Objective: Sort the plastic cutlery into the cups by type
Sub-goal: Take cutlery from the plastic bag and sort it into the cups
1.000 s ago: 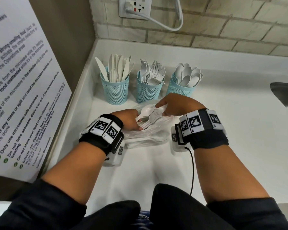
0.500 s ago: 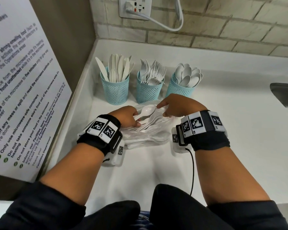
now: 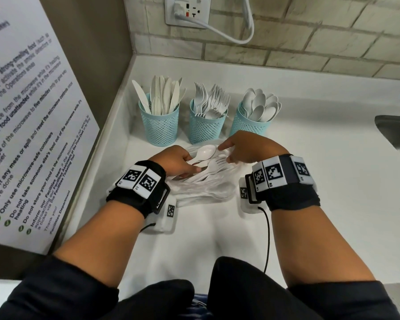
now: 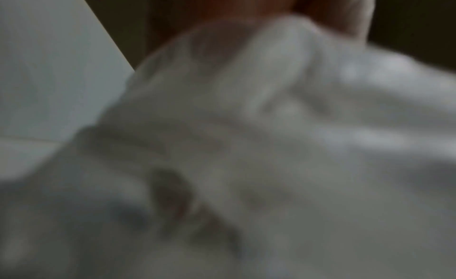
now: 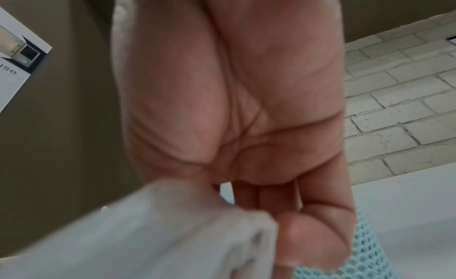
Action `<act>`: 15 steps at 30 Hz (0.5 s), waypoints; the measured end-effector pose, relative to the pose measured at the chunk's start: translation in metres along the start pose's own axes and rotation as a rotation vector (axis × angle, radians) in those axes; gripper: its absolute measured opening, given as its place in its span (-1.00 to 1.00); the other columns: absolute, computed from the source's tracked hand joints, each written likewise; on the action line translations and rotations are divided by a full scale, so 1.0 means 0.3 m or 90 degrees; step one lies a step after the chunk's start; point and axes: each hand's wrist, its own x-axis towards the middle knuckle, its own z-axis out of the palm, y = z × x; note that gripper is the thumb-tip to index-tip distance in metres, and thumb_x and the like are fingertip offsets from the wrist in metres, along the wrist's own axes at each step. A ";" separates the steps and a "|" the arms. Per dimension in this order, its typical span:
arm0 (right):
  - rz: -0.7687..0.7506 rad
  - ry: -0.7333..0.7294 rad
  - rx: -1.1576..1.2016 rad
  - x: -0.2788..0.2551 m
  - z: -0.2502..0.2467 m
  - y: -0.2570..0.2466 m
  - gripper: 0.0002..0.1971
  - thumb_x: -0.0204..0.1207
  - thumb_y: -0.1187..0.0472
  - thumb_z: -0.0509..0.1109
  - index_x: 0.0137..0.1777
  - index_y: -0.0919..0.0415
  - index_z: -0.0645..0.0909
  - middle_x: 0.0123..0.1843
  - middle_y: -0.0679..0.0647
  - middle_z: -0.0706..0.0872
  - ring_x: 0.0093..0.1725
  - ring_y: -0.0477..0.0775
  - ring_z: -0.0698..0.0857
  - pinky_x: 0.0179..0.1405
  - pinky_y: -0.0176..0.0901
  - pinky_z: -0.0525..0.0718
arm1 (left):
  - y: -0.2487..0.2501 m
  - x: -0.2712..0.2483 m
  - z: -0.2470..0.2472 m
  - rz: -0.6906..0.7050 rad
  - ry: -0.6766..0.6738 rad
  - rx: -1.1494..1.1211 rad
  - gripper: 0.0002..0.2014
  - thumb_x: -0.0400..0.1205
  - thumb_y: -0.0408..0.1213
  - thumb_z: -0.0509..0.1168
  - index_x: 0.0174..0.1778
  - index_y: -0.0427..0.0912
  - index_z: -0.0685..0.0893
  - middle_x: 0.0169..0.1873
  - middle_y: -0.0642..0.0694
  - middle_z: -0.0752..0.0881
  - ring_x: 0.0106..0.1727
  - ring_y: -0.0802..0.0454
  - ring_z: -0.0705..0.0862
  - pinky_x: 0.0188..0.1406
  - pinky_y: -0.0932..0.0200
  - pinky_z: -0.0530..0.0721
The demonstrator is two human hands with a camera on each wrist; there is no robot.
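Note:
Three teal mesh cups stand at the back: the knife cup (image 3: pixel 158 125), the fork cup (image 3: pixel 207 128) and the spoon cup (image 3: pixel 247 125). In front of them lies a clear plastic bag (image 3: pixel 206 190) of white cutlery. My left hand (image 3: pixel 183 165) grips the handles of a white spoon (image 3: pixel 206 152) and some forks (image 3: pixel 214 166) sticking out of the bag's mouth. My right hand (image 3: pixel 245 148) pinches the bag's edge (image 5: pixel 172 234) beside the spoon's bowl, with its fingers curled and its thumb (image 5: pixel 308 240) against the plastic. The left wrist view is a blur of the bag (image 4: pixel 271 146).
The white counter (image 3: pixel 333 181) runs right to a steel sink (image 3: pixel 397 130). A notice board (image 3: pixel 32 135) leans along the left wall. A wall socket with a white cord (image 3: pixel 229 35) sits above the cups.
My left hand has shifted slightly toward the cups with the spoon and forks. The right hand has stayed almost in place at the bag's mouth.

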 end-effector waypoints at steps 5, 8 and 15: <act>-0.007 0.007 -0.005 0.002 -0.004 0.000 -0.48 0.50 0.31 0.42 0.46 0.01 0.48 0.31 0.09 0.65 -0.02 -0.03 0.57 -0.02 -0.25 0.43 | -0.015 0.007 0.020 -0.018 -0.014 -0.107 -0.74 0.42 -0.25 0.53 -0.18 -0.33 0.65 -0.39 -0.19 0.65 -0.40 -0.05 0.58 -0.30 0.19 0.52; -0.004 0.005 -0.009 0.003 -0.003 0.001 -0.45 0.51 0.30 0.41 0.49 0.00 0.43 0.38 0.09 0.59 0.00 0.00 0.60 0.01 -0.24 0.45 | -0.012 0.005 0.021 0.005 -0.013 -0.056 -0.74 0.42 -0.16 0.53 -0.17 -0.26 0.66 -0.42 -0.12 0.66 -0.42 0.05 0.55 -0.25 0.21 0.48; -0.002 0.013 -0.002 -0.005 -0.012 0.029 -0.46 0.53 0.40 0.29 0.49 -0.01 0.45 0.22 0.07 0.62 -0.01 -0.02 0.65 -0.07 -0.35 0.50 | -0.017 -0.002 0.004 0.055 -0.028 -0.045 -0.79 0.54 -0.07 0.40 -0.12 -0.15 0.65 -0.32 -0.02 0.69 -0.31 0.09 0.58 -0.28 0.28 0.48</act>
